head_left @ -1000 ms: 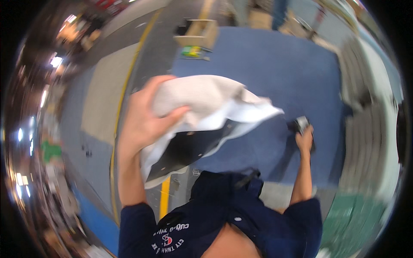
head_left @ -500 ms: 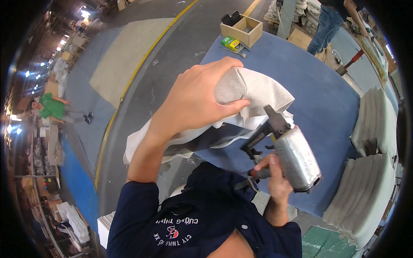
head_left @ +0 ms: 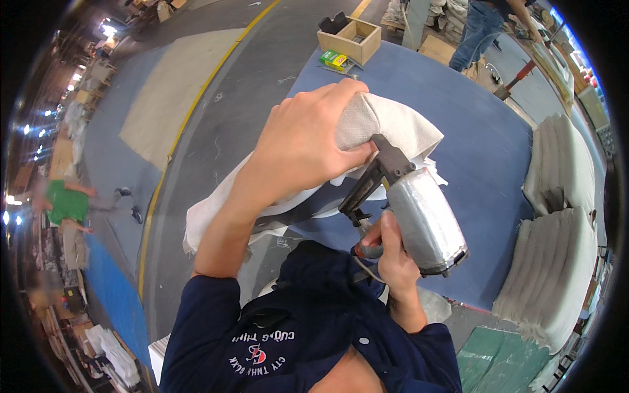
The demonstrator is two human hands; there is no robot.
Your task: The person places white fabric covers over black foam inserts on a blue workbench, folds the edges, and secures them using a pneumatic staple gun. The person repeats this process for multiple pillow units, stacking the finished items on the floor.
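Observation:
My left hand (head_left: 304,134) is closed on a piece covered in light grey-white fabric (head_left: 400,121). Its thumb presses the near side, with the fingers over the far edge. Loose fabric hangs from the piece toward my left forearm, and a dark underside shows below. In my right hand (head_left: 395,259) is a staple gun (head_left: 426,223) with a silver-wrapped body and black nose. The nose tip meets the fabric right beside my left thumb. An air hose leads off from the grip.
A blue-topped table (head_left: 472,124) lies beneath. On its far edge sit an open wooden box (head_left: 357,42) and a green-yellow small carton (head_left: 334,60). Stacked pale cushions (head_left: 550,275) stand at right. One person in green (head_left: 67,202) is at left; another in jeans (head_left: 481,36) works at far right.
The staple gun has moved up and left, from beside the fabric-covered piece to touching it near my left thumb. My left hand keeps its grip. The whole view has shifted slightly.

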